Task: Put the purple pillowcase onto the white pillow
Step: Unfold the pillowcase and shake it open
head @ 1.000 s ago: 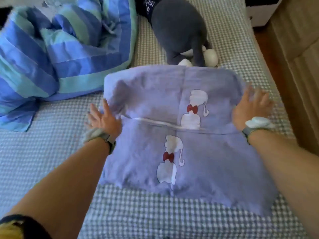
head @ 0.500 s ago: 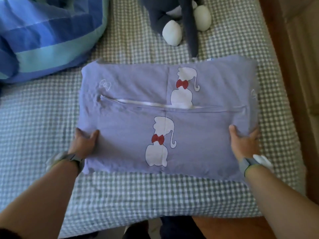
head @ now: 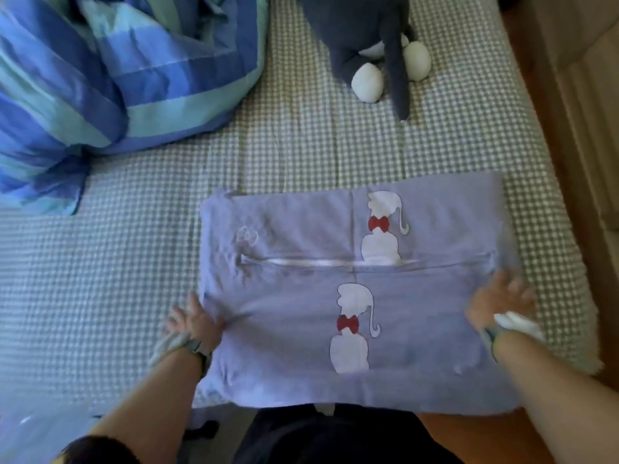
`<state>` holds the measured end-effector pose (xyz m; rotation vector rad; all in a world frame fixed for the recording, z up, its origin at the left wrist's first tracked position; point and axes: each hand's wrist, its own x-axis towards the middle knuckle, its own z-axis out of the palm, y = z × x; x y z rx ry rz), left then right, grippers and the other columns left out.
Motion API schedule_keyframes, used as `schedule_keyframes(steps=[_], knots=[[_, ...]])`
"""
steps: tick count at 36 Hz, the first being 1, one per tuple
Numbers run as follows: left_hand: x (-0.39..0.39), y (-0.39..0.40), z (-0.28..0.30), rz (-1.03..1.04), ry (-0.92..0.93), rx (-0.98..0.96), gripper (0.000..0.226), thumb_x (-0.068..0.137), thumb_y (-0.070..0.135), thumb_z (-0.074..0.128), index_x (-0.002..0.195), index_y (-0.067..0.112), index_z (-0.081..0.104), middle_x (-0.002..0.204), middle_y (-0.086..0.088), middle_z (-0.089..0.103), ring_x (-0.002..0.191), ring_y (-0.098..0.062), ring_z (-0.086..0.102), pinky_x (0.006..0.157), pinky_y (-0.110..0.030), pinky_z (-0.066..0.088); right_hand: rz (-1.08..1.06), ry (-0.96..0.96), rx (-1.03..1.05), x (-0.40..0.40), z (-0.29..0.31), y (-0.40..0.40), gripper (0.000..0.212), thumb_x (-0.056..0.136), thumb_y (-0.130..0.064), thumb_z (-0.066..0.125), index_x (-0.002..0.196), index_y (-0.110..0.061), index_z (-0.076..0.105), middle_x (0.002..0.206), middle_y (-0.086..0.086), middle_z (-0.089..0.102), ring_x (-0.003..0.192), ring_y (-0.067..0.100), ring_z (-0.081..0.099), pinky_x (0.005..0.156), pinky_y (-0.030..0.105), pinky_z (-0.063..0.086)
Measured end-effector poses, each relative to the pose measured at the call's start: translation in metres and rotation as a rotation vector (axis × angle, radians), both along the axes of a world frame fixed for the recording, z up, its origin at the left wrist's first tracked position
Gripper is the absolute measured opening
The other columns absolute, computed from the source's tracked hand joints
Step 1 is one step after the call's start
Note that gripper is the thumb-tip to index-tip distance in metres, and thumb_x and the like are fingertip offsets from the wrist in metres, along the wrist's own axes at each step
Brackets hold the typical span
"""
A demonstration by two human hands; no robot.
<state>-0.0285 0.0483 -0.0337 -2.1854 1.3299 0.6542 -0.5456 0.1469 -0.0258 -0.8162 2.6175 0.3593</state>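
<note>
The purple pillowcase (head: 418,329), printed with two white cats wearing red bows, covers the pillow and lies flat at the bed's near edge. A thin strip of the white pillow (head: 318,262) shows through the long opening across the middle. My left hand (head: 191,321) presses against the case's left edge with its fingers spread, and creases fan out from it. On the right side of the case my right hand (head: 499,299) lies with fingers spread. Both hands are blurred.
A bunched blue and teal striped duvet (head: 100,78) fills the bed's far left. A grey plush toy with white feet (head: 378,45) sits at the far middle. The checked sheet (head: 318,145) lies between them. A wooden floor and furniture (head: 569,95) border the bed's right side.
The covered pillow has slid toward me to the bed's near edge. My hands have let go of its lower corners and now lie spread at its sides.
</note>
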Motion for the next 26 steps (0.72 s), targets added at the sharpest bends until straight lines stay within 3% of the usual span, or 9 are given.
schedule_keyframes(steps=[2, 5, 9, 12, 14, 16, 20, 23, 26], knots=[[-0.025, -0.008, 0.010, -0.272, 0.067, -0.128, 0.088, 0.089, 0.043, 0.062, 0.156, 0.030, 0.007, 0.159, -0.022, 0.012, 0.144, -0.043, 0.020, 0.114, -0.053, 0.028, 0.230, 0.027, -0.174, 0.036, -0.003, -0.014, 0.070, 0.077, -0.012, 0.065, 0.141, -0.004, 0.039, 0.141, 0.028, 0.037, 0.120, 0.046, 0.041, 0.096, 0.054, 0.039], [-0.062, -0.031, 0.006, -0.674, 0.256, -0.284, 0.090, 0.080, 0.015, 0.061, 0.158, 0.026, 0.018, 0.162, -0.017, 0.016, 0.148, -0.043, 0.016, 0.116, -0.055, 0.027, 0.521, -0.059, -0.245, 0.088, -0.009, -0.042, 0.078, 0.074, -0.010, 0.060, 0.148, -0.013, 0.036, 0.154, 0.020, 0.027, 0.138, 0.044, 0.028, 0.107, 0.055, 0.032], [-0.078, -0.053, -0.024, -0.983, 0.351, -0.352, 0.069, 0.069, 0.016, 0.071, 0.136, 0.013, 0.056, 0.131, -0.013, 0.056, 0.125, -0.040, 0.052, 0.108, -0.049, 0.036, 0.717, -0.100, -0.157, 0.102, -0.026, -0.059, 0.067, 0.070, -0.006, 0.062, 0.135, -0.013, 0.051, 0.132, 0.013, 0.052, 0.127, 0.040, 0.044, 0.102, 0.051, 0.036], [-0.072, -0.058, -0.022, -1.015, 0.330, -0.443, 0.040, 0.069, 0.018, 0.071, 0.109, 0.014, 0.065, 0.102, -0.009, 0.058, 0.096, -0.037, 0.058, 0.092, -0.044, 0.043, 0.729, -0.025, -0.114, 0.083, -0.026, -0.052, 0.050, 0.062, -0.002, 0.066, 0.112, -0.009, 0.064, 0.099, 0.016, 0.056, 0.093, 0.039, 0.055, 0.084, 0.045, 0.040], [-0.059, -0.046, -0.021, -1.050, 0.319, -0.456, 0.041, 0.071, 0.014, 0.064, 0.112, 0.009, 0.063, 0.103, -0.012, 0.056, 0.098, -0.039, 0.056, 0.097, -0.047, 0.042, 0.775, 0.064, -0.166, 0.075, -0.024, -0.040, 0.038, 0.058, 0.002, 0.066, 0.096, -0.005, 0.064, 0.087, 0.017, 0.053, 0.083, 0.037, 0.053, 0.078, 0.046, 0.042], [-0.049, -0.028, -0.026, -1.094, 0.293, -0.468, 0.056, 0.071, 0.011, 0.058, 0.126, 0.004, 0.058, 0.116, -0.015, 0.055, 0.112, -0.041, 0.053, 0.109, -0.052, 0.035, 0.823, 0.104, -0.176, 0.063, -0.025, -0.023, 0.033, 0.065, -0.001, 0.057, 0.098, -0.005, 0.062, 0.089, 0.018, 0.052, 0.087, 0.037, 0.052, 0.081, 0.048, 0.040], [-0.034, -0.004, -0.027, -1.003, 0.214, -0.327, 0.077, 0.079, 0.012, 0.059, 0.152, 0.009, 0.036, 0.155, -0.011, 0.038, 0.145, -0.039, 0.030, 0.118, -0.056, 0.025, 0.819, 0.061, -0.083, 0.056, -0.025, 0.001, 0.056, 0.067, -0.011, 0.044, 0.121, -0.007, 0.059, 0.115, 0.018, 0.053, 0.113, 0.040, 0.049, 0.095, 0.053, 0.038], [-0.035, -0.006, -0.025, -0.941, 0.218, -0.223, 0.081, 0.082, 0.015, 0.056, 0.157, 0.012, 0.025, 0.162, -0.007, 0.025, 0.149, -0.038, 0.022, 0.117, -0.052, 0.026, 0.704, 0.002, 0.082, 0.074, -0.020, -0.007, 0.055, 0.063, -0.010, 0.061, 0.118, -0.004, 0.061, 0.118, 0.022, 0.053, 0.119, 0.044, 0.046, 0.098, 0.056, 0.040], [-0.041, -0.018, -0.026, -0.894, 0.278, -0.240, 0.076, 0.079, 0.015, 0.059, 0.151, 0.008, 0.037, 0.155, -0.011, 0.039, 0.143, -0.039, 0.034, 0.112, -0.050, 0.036, 0.648, -0.020, 0.131, 0.104, -0.006, -0.037, 0.039, 0.074, -0.016, 0.061, 0.111, -0.005, 0.060, 0.115, 0.018, 0.054, 0.109, 0.040, 0.049, 0.095, 0.047, 0.042]])
